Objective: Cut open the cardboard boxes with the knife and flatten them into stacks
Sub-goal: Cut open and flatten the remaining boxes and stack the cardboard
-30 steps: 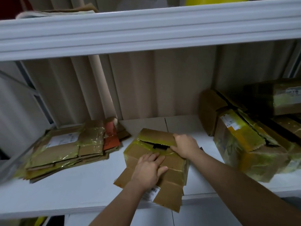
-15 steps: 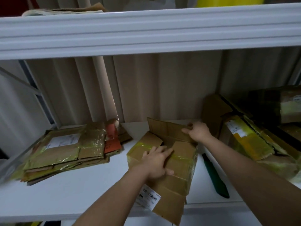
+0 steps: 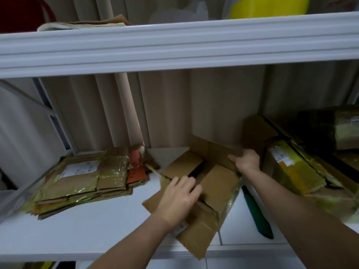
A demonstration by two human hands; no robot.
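Nearest the camera, the box being worked (image 3: 211,193) sits at the front edge of the white shelf (image 3: 87,230), one loose flap hanging out over the lip. Its top is already cut open: the tape is parted, a dark gap shows between the inner flaps, and the far flap stands up. It has not been flattened yet, so this box is judged about halfway through its turn. The left hand (image 3: 179,199) lies on the near side of the opening with fingers only loosely bent, fingertips at the edge of a flap; it presses or steadies rather than grips, as far as can be seen. Just right of the box the knife (image 3: 257,212), dark green and long, lies on the shelf, touched by neither hand. Further back, the right hand (image 3: 246,161) has its fingers curled over the edge of the raised far flap and holds it up and back. To the left, well apart from the box, a stack of flattened cartons (image 3: 83,177) with yellowish tape shows the finished work, several sheets deep. To the right and deeper in, taped boxes (image 3: 303,169) wait whole, at least two or three of them, the farthest lost in shadow. The larger share of the job looks to be still ahead.
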